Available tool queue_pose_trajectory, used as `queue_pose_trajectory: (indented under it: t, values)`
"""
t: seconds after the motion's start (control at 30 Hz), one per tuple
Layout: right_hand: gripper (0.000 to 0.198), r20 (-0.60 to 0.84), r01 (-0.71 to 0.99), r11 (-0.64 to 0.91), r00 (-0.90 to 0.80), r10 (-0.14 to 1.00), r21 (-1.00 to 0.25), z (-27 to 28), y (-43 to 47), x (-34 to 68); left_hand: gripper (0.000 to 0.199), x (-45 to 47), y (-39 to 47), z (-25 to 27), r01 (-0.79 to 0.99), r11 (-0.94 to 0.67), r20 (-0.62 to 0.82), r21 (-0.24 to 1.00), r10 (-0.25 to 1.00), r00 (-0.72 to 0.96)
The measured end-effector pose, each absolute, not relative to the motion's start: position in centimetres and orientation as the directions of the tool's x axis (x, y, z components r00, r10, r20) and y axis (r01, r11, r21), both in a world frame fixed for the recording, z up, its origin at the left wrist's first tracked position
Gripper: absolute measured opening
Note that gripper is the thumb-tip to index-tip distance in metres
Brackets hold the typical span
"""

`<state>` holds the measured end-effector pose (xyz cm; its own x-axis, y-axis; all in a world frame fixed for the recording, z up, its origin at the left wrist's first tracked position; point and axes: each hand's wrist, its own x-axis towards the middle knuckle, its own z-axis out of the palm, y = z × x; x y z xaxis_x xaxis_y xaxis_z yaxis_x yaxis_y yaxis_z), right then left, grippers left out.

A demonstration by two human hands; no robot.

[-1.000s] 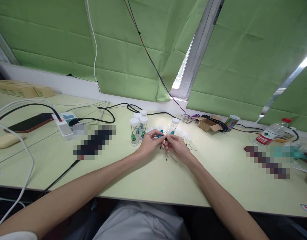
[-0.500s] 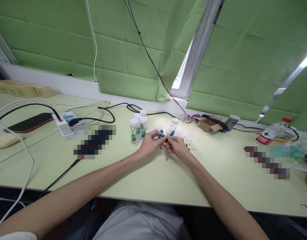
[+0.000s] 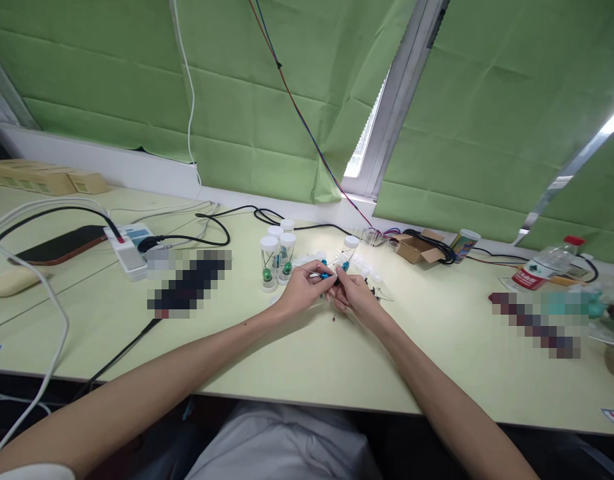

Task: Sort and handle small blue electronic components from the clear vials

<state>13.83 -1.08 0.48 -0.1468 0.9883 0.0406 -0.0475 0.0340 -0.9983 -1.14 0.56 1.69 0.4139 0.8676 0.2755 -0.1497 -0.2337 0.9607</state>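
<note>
My left hand (image 3: 304, 289) is closed in a pinch on a small blue bead-like part (image 3: 325, 275) with a thin metal pin. Close against it, my right hand (image 3: 355, 297) pinches a small dark piece (image 3: 337, 281), mostly covered by the fingers. The fingertips of both hands meet, so whether the two pieces touch I cannot tell. Left of my hands stand several clear tubes (image 3: 269, 259) with white caps and green or blue parts inside. Another clear capped tube (image 3: 351, 244) with a blue part stands behind my right hand.
Small dark pieces with thin wires (image 3: 375, 292) lie right of my hands. A small cardboard box (image 3: 421, 249) and black cable are behind them. Left are a power strip (image 3: 129, 252) and a pixelated dark object (image 3: 189, 285). A clear bottle (image 3: 541, 267) lies tilted at right.
The pinched parts and my fingertips have shifted slightly to the right. The right thumb now points more upward, and more of the dark piece shows.
</note>
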Motion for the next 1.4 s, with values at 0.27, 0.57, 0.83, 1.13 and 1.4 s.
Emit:
queue_pose_trajectory:
  t: [0.27, 0.57, 0.83, 1.13, 1.4]
  values:
    - [0.065, 0.083, -0.062, 0.074, -0.154, 0.985, -0.995, -0.13, -0.69, 13.94, 0.029, -1.07, 0.51, 1.74, -0.171, -0.217, 0.268, 0.961, 0.880, 0.392]
    - [0.050, 0.070, -0.103, 0.060, -0.103, 0.992, -0.993, 0.25, -0.79, 13.90, 0.026, -1.07, 0.81, 1.45, -0.191, -0.190, 0.245, 0.963, 0.910, 0.333]
    - [0.040, 0.131, -0.189, 0.108, -0.116, 0.985, -0.976, 0.27, -0.91, 14.02, 0.022, -1.10, 1.13, 1.03, -0.247, -0.139, 0.213, 0.959, 0.928, 0.305]
    - [0.045, 0.108, -0.171, 0.086, -0.126, 0.986, -0.982, 0.35, -0.96, 13.98, 0.023, -1.01, 0.69, 1.14, -0.200, -0.176, 0.234, 0.964, 0.917, 0.323]
    - [0.051, 0.073, -0.151, 0.047, -0.166, 0.983, -0.987, 0.25, -0.95, 14.09, 0.023, -0.94, 0.45, 1.48, -0.173, -0.180, 0.231, 0.968, 0.910, 0.345]
